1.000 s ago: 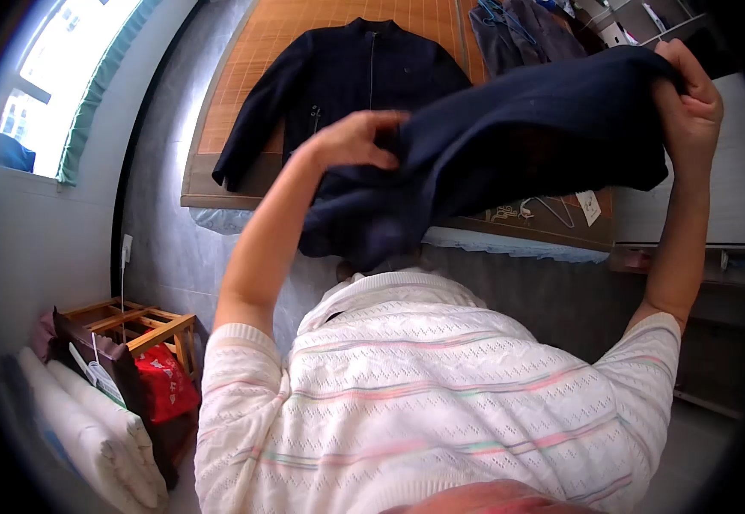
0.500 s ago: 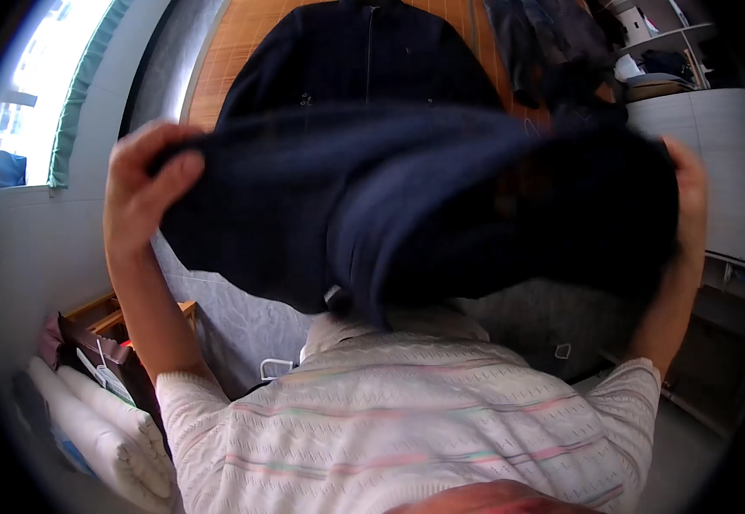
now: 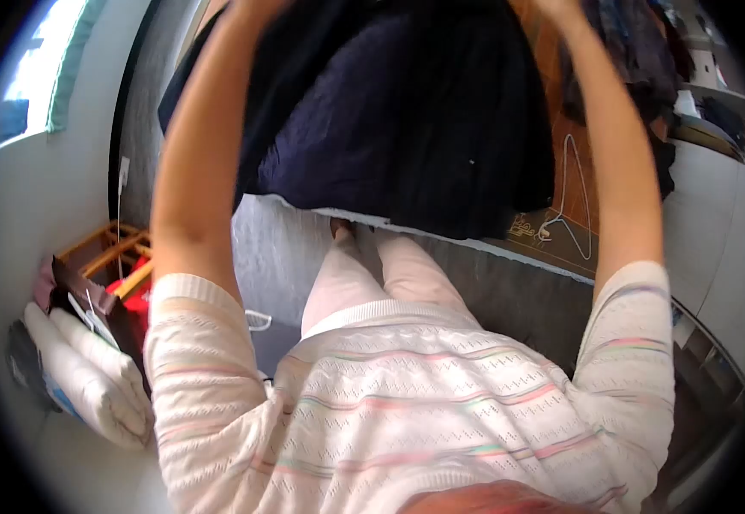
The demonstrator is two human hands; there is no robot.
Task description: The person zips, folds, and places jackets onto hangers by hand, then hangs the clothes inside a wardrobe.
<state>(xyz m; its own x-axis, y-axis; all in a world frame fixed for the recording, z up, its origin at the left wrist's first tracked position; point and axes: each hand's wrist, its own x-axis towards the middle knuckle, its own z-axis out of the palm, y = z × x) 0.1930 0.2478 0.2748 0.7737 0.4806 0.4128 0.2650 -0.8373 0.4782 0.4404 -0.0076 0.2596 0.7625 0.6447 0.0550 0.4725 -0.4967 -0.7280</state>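
Gathered before the chest a moment ago, the dark garment [image 3: 407, 111] now spreads over the near edge of the bed [image 3: 552, 77], seemingly better opened out. Left hand [image 3: 257, 7] and right hand [image 3: 558, 8] reach over the bed, cropped; I cannot tell their grip.

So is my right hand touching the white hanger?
Apart: the head view shows the right hand at the top edge and the white hanger lower down, with orange mat visible between them.
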